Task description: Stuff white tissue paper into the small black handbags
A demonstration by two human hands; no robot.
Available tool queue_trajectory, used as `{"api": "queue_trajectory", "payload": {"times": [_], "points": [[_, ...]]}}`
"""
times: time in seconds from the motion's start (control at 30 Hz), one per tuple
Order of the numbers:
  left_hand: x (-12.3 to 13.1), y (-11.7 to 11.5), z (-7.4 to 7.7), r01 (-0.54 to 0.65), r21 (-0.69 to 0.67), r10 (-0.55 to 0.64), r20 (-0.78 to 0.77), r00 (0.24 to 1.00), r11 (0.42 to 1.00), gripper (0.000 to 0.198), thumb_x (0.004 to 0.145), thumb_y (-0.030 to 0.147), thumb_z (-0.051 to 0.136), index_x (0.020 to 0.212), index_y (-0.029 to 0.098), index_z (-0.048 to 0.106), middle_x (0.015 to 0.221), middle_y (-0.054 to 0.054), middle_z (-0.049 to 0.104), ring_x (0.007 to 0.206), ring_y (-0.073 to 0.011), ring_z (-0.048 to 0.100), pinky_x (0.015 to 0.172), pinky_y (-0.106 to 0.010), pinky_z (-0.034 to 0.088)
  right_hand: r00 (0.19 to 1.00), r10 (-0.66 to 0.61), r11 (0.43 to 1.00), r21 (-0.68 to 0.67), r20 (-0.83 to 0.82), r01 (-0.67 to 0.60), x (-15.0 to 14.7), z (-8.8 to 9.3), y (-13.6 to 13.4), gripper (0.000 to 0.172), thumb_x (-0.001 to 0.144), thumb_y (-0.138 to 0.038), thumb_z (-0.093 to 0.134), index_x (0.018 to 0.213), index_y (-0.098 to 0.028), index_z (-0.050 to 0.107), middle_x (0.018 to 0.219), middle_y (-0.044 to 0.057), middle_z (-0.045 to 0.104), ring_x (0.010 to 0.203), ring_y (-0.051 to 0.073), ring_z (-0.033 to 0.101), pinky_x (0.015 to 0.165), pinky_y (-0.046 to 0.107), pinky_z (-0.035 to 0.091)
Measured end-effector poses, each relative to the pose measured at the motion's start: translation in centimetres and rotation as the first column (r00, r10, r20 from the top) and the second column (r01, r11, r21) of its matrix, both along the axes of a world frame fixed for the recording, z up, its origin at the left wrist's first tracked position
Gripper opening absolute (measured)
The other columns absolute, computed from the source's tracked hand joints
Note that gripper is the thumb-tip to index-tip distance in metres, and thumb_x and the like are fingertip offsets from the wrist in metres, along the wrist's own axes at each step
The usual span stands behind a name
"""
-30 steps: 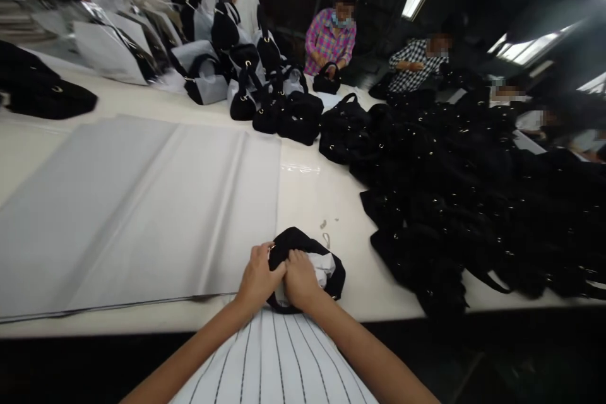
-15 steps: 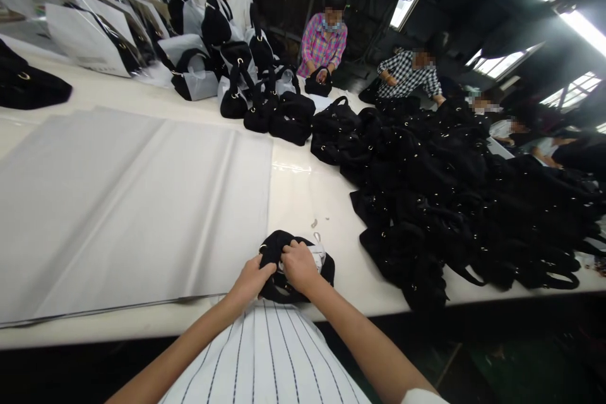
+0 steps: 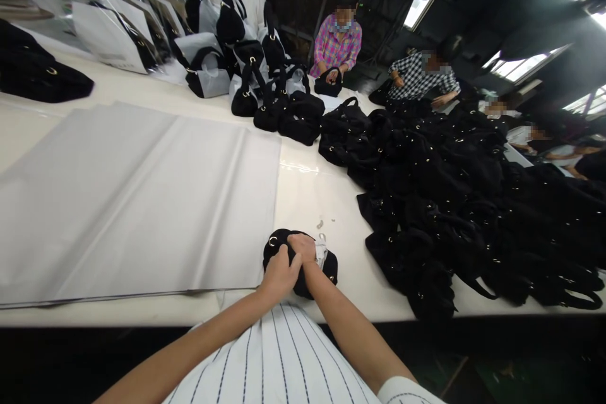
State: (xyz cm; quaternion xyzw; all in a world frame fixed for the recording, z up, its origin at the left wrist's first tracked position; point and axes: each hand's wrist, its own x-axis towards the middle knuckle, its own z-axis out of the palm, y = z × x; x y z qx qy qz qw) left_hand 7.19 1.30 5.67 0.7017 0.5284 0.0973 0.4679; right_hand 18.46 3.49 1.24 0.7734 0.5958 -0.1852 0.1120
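Note:
A small black handbag (image 3: 273, 245) with gold-coloured rings lies at the table's front edge, right in front of me. My left hand (image 3: 280, 276) grips its near side, thumb and fingers closed on the black fabric. Just beyond, my right hand (image 3: 303, 249) is curled over the bag's top with its fingers closed on the fabric; their tips are hidden. Crumpled whitish material (image 3: 320, 254), either paper or lining, pokes out beside my right wrist. Left of the bag lies a flat stack of large grey-white sheets (image 3: 142, 202).
A big heap of black handbags (image 3: 426, 202) covers the right side of the table (image 3: 305, 186). Several bags with grey-white wrapping (image 3: 208, 69) stand at the back, near clear-wrapped white boards (image 3: 108, 35). Co-workers (image 3: 338, 41) work along the far side. Small scraps (image 3: 320, 224) lie beyond my bag.
My left hand has moved right and up across the bag, closer to my right hand. The right hand has shifted slightly farther in over the bag's top. The whole view has turned a little left.

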Motion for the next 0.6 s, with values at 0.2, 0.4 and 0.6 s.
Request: {"api": "queue_trajectory", "payload": {"times": [0.2, 0.4, 0.6], "points": [[-1.9, -0.9, 1.2, 0.387, -0.126, -0.296, 0.445, 0.845, 0.913, 0.036, 0.093, 0.049, 0.03, 0.099, 0.018, 0.05, 0.085, -0.005, 0.065, 0.075, -0.0178, 0.061, 0.068, -0.03, 0.047, 0.984, 0.077, 0.997, 0.029, -0.161, -0.073, 4.0, 2.5, -1.8, 0.019, 0.083, -0.025, 0.05, 0.078, -0.018, 0.066, 0.079, 0.005, 0.069, 0.072, 0.018, 0.061, 0.062, 0.025, 0.039], [-4.6, 0.8, -5.9, 0.138, -0.2, -0.047, 0.401, 0.915, 0.97, 0.031, 0.077, 0.048, 0.058, 0.089, 0.019, 0.053, 0.076, 0.0, 0.057, 0.073, -0.0157, 0.054, 0.069, -0.029, 0.044, 0.829, 0.167, 0.985, 0.119, -0.533, -0.122, 7.2, 4.1, -4.1, 0.029, 0.071, -0.03, 0.061, 0.098, -0.018, 0.063, 0.098, 0.007, 0.065, 0.092, 0.021, 0.058, 0.079, 0.028, 0.044], [-2.3, 0.5, -6.6, -0.093, -0.186, 0.141, 0.259, 0.955, 0.978, 0.037, 0.06, 0.043, 0.072, 0.079, 0.022, 0.048, 0.066, 0.004, 0.051, 0.064, -0.0147, 0.048, 0.063, -0.029, 0.04, 0.789, 0.153, 0.979, 0.197, -0.595, -0.041, 6.5, 4.1, -4.4, 0.045, 0.072, -0.037, 0.05, 0.114, -0.03, 0.065, 0.103, 0.009, 0.068, 0.098, 0.028, 0.063, 0.087, 0.04, 0.049]]}}
